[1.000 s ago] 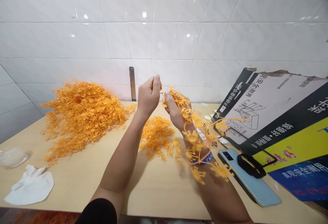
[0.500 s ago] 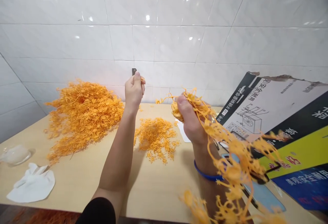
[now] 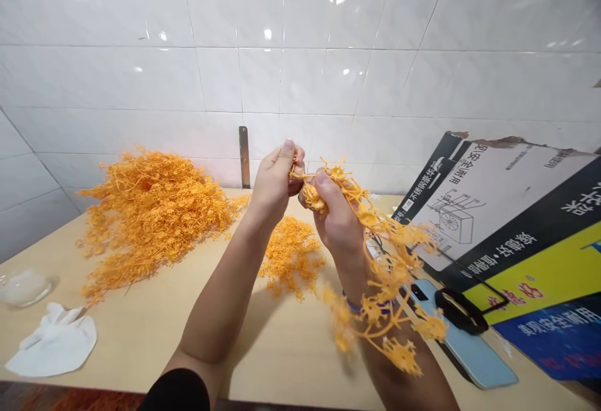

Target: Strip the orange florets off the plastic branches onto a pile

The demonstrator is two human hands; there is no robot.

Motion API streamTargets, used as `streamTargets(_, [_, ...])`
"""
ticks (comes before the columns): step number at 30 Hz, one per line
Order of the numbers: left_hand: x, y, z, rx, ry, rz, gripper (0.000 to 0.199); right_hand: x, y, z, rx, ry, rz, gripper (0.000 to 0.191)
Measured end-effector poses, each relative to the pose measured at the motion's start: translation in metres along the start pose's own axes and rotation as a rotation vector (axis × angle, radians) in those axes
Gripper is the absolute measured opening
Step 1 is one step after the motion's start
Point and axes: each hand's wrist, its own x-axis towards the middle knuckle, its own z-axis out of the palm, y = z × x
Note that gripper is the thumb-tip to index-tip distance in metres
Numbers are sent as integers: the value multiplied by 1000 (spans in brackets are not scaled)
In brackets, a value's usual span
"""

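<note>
Before the wall my left hand (image 3: 279, 176) is closed in a pinch on a small end of orange plastic flower sprig. Right beside it, my right hand (image 3: 335, 207) is wrapped round a bunch of orange plastic flower sprigs (image 3: 389, 279), which trails down over my right forearm and blue wristband. A thin orange stem runs between the two hands. Under them on the table (image 3: 282, 348) lies a small heap of orange sprigs (image 3: 293, 257). To the left spreads a far larger pile of orange sprigs (image 3: 154, 217).
A printed cardboard box (image 3: 507, 235) leans at the right. By it lie a light blue phone (image 3: 474, 348) and a black ring-shaped thing (image 3: 462, 311). White crumpled cloth or tissue (image 3: 54, 342) and a clear dish (image 3: 23, 287) are at left. An upright metal strip (image 3: 244, 157) stands against the tiled wall.
My left hand has moved right, away from the metal strip, to meet my right hand. My right hand has shifted slightly left, and its trailing sprigs have swung inward, uncovering the phone.
</note>
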Motion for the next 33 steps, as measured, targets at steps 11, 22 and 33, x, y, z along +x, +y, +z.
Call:
streamTargets(11, [11,-8,-14,115,47,96,38,7,-16,-4,257,17,-51,46])
streamTargets(22, [10,-25,3,203,-250,15,48,27,22,-12,190,109,144,32])
streamTargets(33, [0,-33,23,43,-13,138,46,15,16,-5,28,68,-10,34])
